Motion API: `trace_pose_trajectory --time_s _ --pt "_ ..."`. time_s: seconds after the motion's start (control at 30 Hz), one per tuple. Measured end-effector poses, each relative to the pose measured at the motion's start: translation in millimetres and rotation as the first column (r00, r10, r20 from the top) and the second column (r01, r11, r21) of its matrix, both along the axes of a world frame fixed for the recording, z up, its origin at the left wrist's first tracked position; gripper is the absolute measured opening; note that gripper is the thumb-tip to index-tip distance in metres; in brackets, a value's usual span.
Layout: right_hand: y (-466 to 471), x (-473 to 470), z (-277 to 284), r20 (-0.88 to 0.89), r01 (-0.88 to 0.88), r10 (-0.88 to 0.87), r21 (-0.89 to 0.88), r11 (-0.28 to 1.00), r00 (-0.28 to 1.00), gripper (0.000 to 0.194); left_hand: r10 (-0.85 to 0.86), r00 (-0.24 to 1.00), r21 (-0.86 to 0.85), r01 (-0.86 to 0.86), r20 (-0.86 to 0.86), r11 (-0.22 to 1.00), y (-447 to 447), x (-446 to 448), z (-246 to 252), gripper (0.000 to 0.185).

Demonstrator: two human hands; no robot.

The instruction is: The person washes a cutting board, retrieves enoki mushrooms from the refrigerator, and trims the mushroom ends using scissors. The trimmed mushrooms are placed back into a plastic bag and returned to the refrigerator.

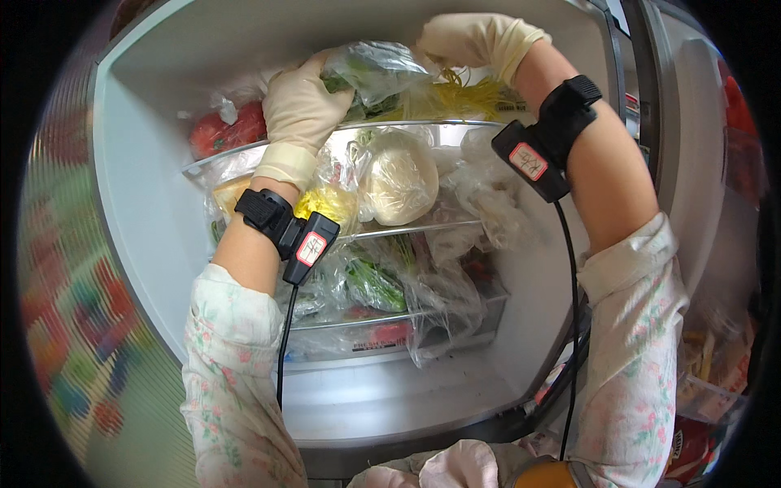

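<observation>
Both my hands wear pale cream gloves and reach to the upper shelf of an open refrigerator. My left hand (308, 104) grips the left end of a clear plastic bag of green vegetables (381, 67). At the bag's right end is my right hand (473, 43), bent over with its fingertips hidden, so its hold cannot be made out. Below it lie thin yellow-green strands of a vegetable (467, 97). Left of my left hand, bagged red tomatoes (223, 131) sit on the same shelf.
On the shelf below are a large round pale item in plastic (399, 177), a yellow bagged item (326, 204) and crumpled bags (488, 183). Lower still lie bagged leafy greens (375, 283). Metal-edged shelf fronts (421, 230) cross the fridge; its open door (689, 152) stands right.
</observation>
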State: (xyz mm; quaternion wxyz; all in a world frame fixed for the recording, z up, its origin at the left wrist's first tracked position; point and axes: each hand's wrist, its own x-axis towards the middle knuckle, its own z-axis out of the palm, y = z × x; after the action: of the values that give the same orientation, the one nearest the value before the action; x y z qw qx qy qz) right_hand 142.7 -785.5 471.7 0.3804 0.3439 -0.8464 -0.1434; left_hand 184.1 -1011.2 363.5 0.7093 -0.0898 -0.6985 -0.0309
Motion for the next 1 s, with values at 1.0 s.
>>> trace_pose_trajectory --time_s 1.0 --pt "-13.9 -54.9 -53.0 0.078 0.325 -0.331 0.080 0.942 0.941 0.048 -0.097 0.990 -0.136 0.111 0.104 0.984 -9.4 -5.6 -1.6 0.069"
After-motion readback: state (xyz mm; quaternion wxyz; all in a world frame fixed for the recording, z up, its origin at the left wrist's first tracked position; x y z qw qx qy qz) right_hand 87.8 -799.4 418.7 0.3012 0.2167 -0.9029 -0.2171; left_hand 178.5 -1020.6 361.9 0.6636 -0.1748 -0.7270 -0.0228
